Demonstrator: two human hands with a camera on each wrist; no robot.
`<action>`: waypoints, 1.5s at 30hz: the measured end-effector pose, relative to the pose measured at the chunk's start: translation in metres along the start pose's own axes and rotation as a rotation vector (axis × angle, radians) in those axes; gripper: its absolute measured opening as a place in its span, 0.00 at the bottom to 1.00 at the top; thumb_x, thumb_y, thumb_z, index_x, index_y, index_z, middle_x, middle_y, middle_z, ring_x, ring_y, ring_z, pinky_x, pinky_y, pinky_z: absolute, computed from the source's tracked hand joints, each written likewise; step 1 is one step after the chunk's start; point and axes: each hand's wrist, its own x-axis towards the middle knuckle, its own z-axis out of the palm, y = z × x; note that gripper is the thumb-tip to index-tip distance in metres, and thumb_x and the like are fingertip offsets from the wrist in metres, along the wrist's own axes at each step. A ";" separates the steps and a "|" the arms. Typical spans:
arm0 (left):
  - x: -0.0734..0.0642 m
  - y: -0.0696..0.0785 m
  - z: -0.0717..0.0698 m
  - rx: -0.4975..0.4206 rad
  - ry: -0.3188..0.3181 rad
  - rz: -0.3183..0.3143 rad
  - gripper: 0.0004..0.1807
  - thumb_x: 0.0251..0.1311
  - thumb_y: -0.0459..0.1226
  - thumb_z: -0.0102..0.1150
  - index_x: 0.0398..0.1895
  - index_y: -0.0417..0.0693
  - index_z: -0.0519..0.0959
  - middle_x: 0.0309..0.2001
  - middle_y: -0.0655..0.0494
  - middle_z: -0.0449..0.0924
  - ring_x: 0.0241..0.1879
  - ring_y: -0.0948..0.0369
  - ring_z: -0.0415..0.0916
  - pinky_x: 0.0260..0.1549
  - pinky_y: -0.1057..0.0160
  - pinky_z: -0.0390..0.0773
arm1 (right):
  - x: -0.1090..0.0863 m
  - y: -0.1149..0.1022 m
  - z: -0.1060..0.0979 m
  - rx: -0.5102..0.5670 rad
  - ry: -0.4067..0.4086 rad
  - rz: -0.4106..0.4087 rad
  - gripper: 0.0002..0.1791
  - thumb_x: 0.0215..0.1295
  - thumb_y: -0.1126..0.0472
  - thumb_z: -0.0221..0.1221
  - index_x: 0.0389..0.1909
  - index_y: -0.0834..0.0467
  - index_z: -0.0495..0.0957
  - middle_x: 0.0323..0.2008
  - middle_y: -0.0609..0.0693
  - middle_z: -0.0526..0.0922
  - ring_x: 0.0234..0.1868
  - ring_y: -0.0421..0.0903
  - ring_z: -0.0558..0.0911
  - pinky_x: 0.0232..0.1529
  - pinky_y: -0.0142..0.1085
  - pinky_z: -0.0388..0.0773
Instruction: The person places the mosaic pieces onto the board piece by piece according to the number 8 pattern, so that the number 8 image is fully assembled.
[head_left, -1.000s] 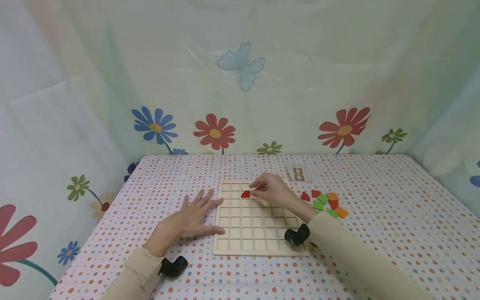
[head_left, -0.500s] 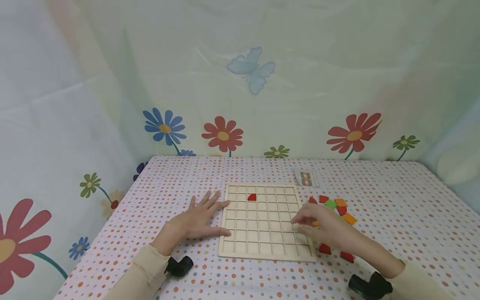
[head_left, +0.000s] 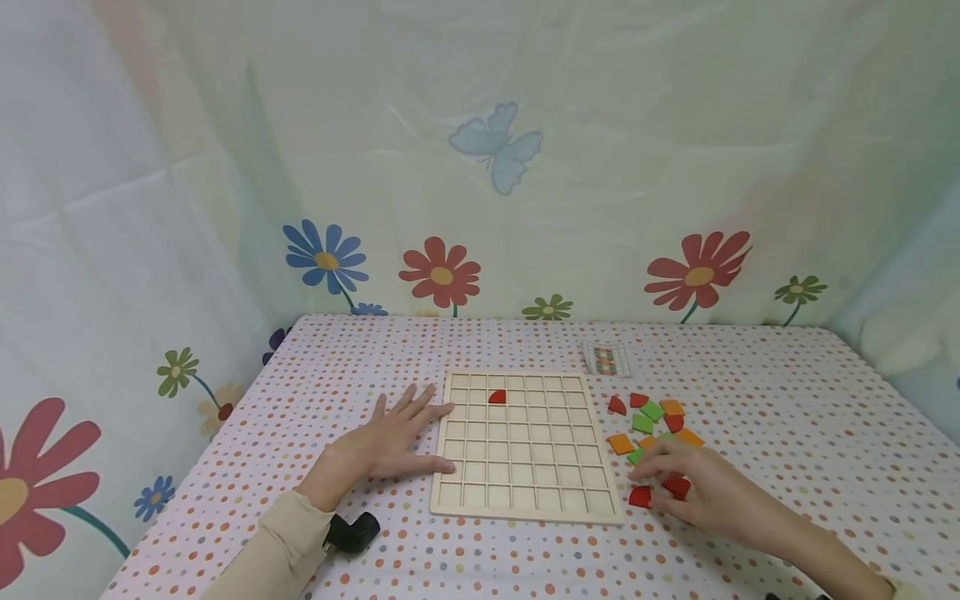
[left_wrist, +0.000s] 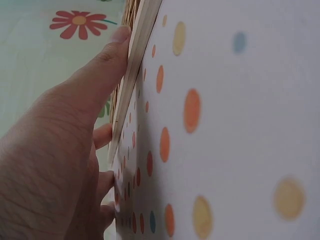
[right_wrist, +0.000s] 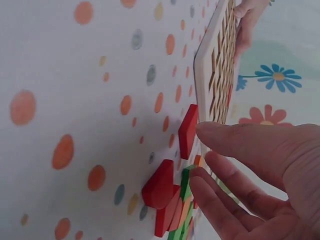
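Note:
A square wooden grid board (head_left: 519, 453) lies on the table, with one red quarter-circle tile (head_left: 498, 397) in a cell near its far side. My left hand (head_left: 382, 444) is spread flat at the board's left edge; in the left wrist view its thumb (left_wrist: 120, 37) rests along the wooden rim. Right of the board, my right hand (head_left: 708, 487) hovers low over loose tiles, thumb and fingers apart with nothing between them. Two red tiles, one left of the fingers (head_left: 640, 497) and one under them, lie nearest. In the right wrist view, the thumb overlaps a red tile (right_wrist: 188, 131).
Several orange tiles (head_left: 620, 443), green tiles (head_left: 642, 422) and red tiles (head_left: 617, 405) are scattered right of the board. Behind them lies a small clear packet with a coloured pattern (head_left: 606, 359). A dotted cloth covers the table (head_left: 360, 350); a flowered curtain (head_left: 600, 167) hangs behind.
My right hand has left the red tile in the board and moved right and nearer, over the loose tiles. The left hand keeps its place at the board's edge. The head view has shifted slightly.

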 end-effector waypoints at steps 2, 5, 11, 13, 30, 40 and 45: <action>0.001 0.000 0.000 -0.003 0.000 0.000 0.52 0.63 0.73 0.54 0.85 0.64 0.56 0.86 0.50 0.39 0.84 0.44 0.34 0.75 0.29 0.35 | 0.000 0.001 0.001 0.004 -0.008 -0.007 0.16 0.54 0.67 0.78 0.44 0.54 0.89 0.45 0.42 0.82 0.39 0.34 0.76 0.34 0.31 0.75; 0.001 0.000 0.001 -0.007 0.001 -0.002 0.52 0.62 0.74 0.54 0.85 0.64 0.56 0.86 0.51 0.39 0.84 0.45 0.34 0.75 0.29 0.34 | 0.001 0.002 0.003 0.006 -0.011 -0.007 0.17 0.52 0.65 0.79 0.44 0.54 0.89 0.44 0.41 0.82 0.38 0.33 0.74 0.34 0.30 0.74; 0.001 -0.001 0.003 -0.008 0.008 -0.004 0.51 0.62 0.74 0.55 0.84 0.65 0.56 0.86 0.51 0.39 0.84 0.45 0.34 0.75 0.29 0.34 | 0.000 0.005 0.004 0.013 -0.009 0.020 0.17 0.53 0.65 0.79 0.44 0.52 0.89 0.43 0.39 0.83 0.39 0.34 0.76 0.38 0.30 0.76; 0.001 -0.001 0.003 -0.012 0.014 0.002 0.51 0.62 0.73 0.55 0.84 0.65 0.56 0.86 0.50 0.39 0.84 0.44 0.34 0.74 0.28 0.34 | 0.000 0.005 0.004 0.005 -0.014 0.034 0.17 0.53 0.64 0.79 0.44 0.51 0.89 0.44 0.39 0.84 0.41 0.35 0.78 0.41 0.32 0.79; -0.001 0.000 0.000 -0.021 0.013 0.015 0.51 0.63 0.72 0.56 0.84 0.62 0.57 0.86 0.49 0.40 0.84 0.43 0.35 0.74 0.27 0.34 | 0.018 0.008 -0.005 -0.028 0.092 0.122 0.15 0.53 0.69 0.78 0.42 0.58 0.88 0.39 0.44 0.85 0.34 0.37 0.81 0.35 0.32 0.82; 0.000 -0.001 0.003 -0.012 0.021 0.016 0.51 0.63 0.73 0.56 0.84 0.64 0.57 0.86 0.49 0.40 0.84 0.44 0.34 0.74 0.27 0.34 | 0.029 0.009 -0.005 -0.091 0.101 0.151 0.16 0.52 0.70 0.78 0.43 0.59 0.90 0.42 0.48 0.87 0.39 0.45 0.81 0.36 0.37 0.82; 0.001 -0.001 0.003 -0.011 0.019 0.019 0.50 0.63 0.72 0.56 0.84 0.64 0.57 0.86 0.49 0.40 0.84 0.44 0.34 0.74 0.27 0.34 | 0.032 0.016 -0.010 -0.115 0.074 0.166 0.13 0.54 0.70 0.77 0.41 0.59 0.90 0.43 0.51 0.87 0.44 0.52 0.83 0.41 0.45 0.85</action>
